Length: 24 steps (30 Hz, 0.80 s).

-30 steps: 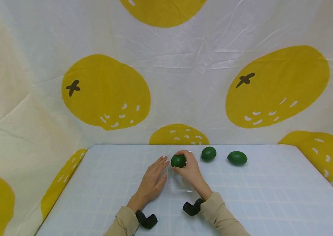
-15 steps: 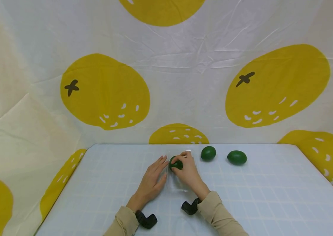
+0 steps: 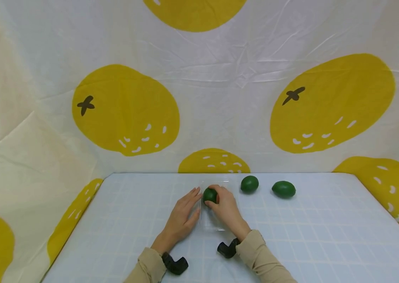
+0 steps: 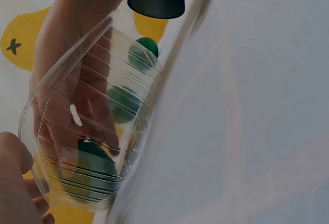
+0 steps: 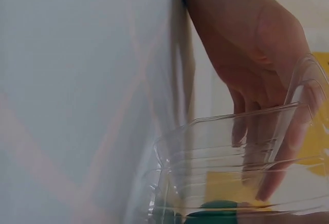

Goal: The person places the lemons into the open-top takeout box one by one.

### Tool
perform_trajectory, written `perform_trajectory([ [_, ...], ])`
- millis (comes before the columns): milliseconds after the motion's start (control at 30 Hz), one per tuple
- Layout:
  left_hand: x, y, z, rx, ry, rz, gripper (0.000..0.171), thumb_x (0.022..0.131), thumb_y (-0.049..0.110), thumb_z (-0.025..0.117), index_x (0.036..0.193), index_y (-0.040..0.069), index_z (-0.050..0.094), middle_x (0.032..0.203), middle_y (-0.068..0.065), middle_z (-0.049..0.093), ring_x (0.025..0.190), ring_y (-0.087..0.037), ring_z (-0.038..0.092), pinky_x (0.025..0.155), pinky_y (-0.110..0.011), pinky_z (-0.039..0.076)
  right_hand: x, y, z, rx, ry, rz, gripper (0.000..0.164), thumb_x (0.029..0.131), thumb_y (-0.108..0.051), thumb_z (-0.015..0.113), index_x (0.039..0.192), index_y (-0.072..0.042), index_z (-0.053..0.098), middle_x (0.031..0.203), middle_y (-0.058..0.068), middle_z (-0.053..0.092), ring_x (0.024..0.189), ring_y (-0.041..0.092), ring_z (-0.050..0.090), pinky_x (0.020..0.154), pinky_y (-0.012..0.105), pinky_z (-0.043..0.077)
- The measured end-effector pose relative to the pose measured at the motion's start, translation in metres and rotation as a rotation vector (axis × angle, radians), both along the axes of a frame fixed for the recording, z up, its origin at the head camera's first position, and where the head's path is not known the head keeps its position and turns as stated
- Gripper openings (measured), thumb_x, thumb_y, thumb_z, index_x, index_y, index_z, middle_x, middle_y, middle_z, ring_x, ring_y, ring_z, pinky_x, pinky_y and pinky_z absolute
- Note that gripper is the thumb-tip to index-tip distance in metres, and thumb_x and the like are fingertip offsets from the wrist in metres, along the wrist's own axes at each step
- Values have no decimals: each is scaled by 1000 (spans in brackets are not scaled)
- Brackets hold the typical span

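Note:
My right hand (image 3: 228, 209) holds a dark green lime (image 3: 209, 196) between thumb and fingers, at the far left part of a clear plastic container (image 3: 214, 229). Through the container's ribbed wall in the left wrist view, that lime (image 4: 87, 175) shows low inside, fingertips against it. My left hand (image 3: 181, 218) lies along the container's left side with fingers extended, their tips at its edge. Seen from the right wrist, the left hand (image 5: 257, 64) reaches down beside the transparent wall (image 5: 226, 136). Two more limes lie to the right, one nearer (image 3: 249, 184) and one farther (image 3: 284, 189).
The table (image 3: 319, 236) has a pale blue checked cover. Behind it hangs a white cloth (image 3: 220, 110) printed with big yellow fruits. Black wrist cameras (image 3: 175, 263) sit on both wrists, close over the table.
My right hand has moved slightly left and toward me with the lime, and its fingers have shifted on the fruit. The left hand and the other two limes stay put.

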State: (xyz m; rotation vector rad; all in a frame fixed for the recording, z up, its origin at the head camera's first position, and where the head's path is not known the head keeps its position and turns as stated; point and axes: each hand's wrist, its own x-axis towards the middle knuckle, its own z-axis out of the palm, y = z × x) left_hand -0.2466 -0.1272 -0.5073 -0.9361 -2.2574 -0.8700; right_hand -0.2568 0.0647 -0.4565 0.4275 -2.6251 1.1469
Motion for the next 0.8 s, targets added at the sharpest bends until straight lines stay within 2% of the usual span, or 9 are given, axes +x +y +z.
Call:
perform_trajectory([
  [100, 0, -1, -1, 5, 0, -3, 46, 95, 15, 55, 138, 0, 55, 148, -16, 49, 138, -35, 43, 106, -54, 37, 1, 0, 0, -6, -19, -8, 40, 84, -11, 79, 119, -1, 62, 79, 7, 61, 71, 21, 57, 70, 40, 51],
  [167, 0, -1, -1, 6, 1, -6, 46, 95, 15, 55, 138, 0, 55, 148, -16, 48, 137, -35, 43, 106, -54, 37, 1, -1, -1, -17, -37, -19, 39, 85, -10, 78, 117, 1, 58, 67, 3, 54, 61, 17, 51, 62, 35, 48],
  [267, 0, -2, -2, 3, 0, -5, 46, 94, 15, 55, 138, 0, 55, 148, -16, 48, 137, -35, 43, 107, -54, 37, 2, -2, -3, -27, -50, -31, 40, 86, -7, 76, 115, 3, 51, 63, 0, 52, 55, 12, 49, 56, 30, 46],
  [433, 1, -2, -2, 3, -14, -1, 47, 94, 15, 56, 138, 0, 55, 149, -15, 48, 138, -33, 42, 108, -52, 37, 3, -3, -3, -49, -69, -46, 43, 85, -4, 75, 115, 3, 45, 63, 2, 53, 54, 13, 50, 54, 30, 46],
  [600, 1, -2, -2, 16, -26, -6, 46, 94, 14, 56, 138, 1, 55, 149, -15, 47, 139, -34, 42, 107, -53, 37, 3, -3, -1, -25, -33, -46, 46, 83, -3, 77, 119, 1, 49, 63, -1, 53, 55, 11, 49, 55, 29, 46],
  [800, 1, 0, -2, 19, -32, -10, 46, 95, 14, 56, 139, 2, 55, 150, -16, 46, 139, -34, 40, 107, -54, 37, 5, -1, 4, 24, -7, -46, 41, 85, -5, 75, 120, -3, 55, 64, -3, 52, 55, 11, 48, 55, 29, 44],
])
